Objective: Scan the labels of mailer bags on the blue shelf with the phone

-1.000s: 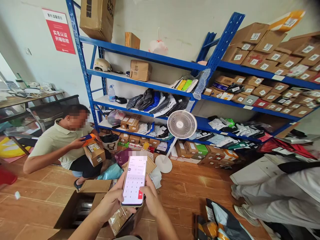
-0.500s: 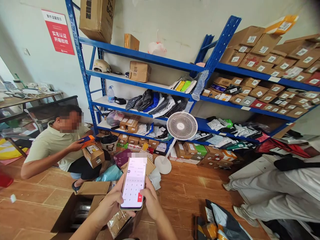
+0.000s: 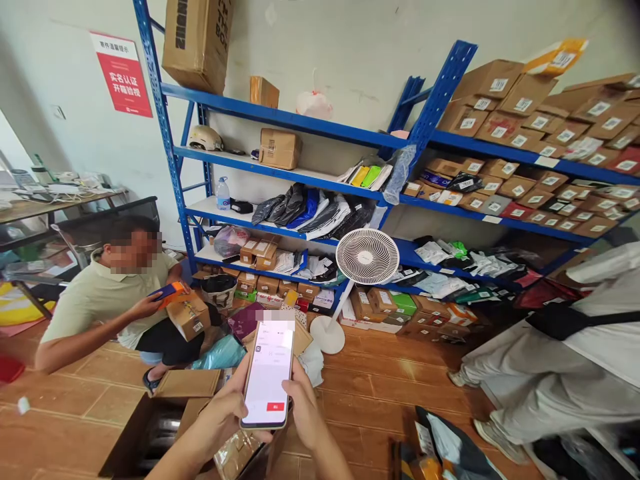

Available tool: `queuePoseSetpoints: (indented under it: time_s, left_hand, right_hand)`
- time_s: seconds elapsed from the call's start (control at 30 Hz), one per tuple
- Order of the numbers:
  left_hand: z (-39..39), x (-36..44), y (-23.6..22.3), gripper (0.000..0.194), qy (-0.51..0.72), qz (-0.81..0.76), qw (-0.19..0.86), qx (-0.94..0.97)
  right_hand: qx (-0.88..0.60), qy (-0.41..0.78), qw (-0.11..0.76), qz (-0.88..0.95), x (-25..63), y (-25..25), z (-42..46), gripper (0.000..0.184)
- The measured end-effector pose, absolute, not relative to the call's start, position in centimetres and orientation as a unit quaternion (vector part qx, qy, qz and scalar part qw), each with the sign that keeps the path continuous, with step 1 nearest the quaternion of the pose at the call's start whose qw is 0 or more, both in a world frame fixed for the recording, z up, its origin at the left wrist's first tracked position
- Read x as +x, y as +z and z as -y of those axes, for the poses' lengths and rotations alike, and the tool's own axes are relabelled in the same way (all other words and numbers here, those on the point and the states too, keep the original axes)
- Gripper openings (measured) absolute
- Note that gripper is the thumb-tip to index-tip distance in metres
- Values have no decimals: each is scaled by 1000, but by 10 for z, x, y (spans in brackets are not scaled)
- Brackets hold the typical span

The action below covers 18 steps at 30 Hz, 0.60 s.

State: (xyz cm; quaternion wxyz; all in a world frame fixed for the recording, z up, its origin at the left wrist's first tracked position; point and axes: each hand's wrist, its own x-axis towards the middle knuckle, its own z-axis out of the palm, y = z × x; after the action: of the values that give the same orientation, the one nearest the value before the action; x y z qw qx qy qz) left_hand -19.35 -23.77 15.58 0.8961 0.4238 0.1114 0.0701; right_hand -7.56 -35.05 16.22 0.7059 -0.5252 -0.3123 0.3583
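A smartphone with a bright screen stands upright between my two hands, low in the middle of the view. My left hand wraps round its left side, with the thumb along the lower left edge. Round the right side closes my right hand, its thumb at the right edge of the screen. A red button shows near the bottom of the screen; the finer text is unreadable. Beneath the hands lie a taped brown parcel and an open carton with clear-wrapped things inside.
A co-worker crouches at left, holding an orange-and-blue device and a carton. A white fan stands before blue shelves loaded with parcels. Another person in grey trousers stands at right, near bagged parcels on the floor.
The number keypad has gone from the phone's screen, leaving a red button low down. The crouching co-worker's device has dropped slightly. The person at right leans further into view.
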Motion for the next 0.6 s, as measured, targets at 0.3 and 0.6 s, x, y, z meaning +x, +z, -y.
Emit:
queuePoseSetpoints:
  time_s: [0.3, 0.6]
  left_hand:
    - [237, -194, 155, 104, 88, -114, 901, 408]
    - [236, -178, 129, 85, 82, -76, 904, 413]
  right_hand:
    - [-518, 365, 717, 291, -75, 147, 344, 42]
    - [-424, 410, 774, 233, -72, 125, 339, 44]
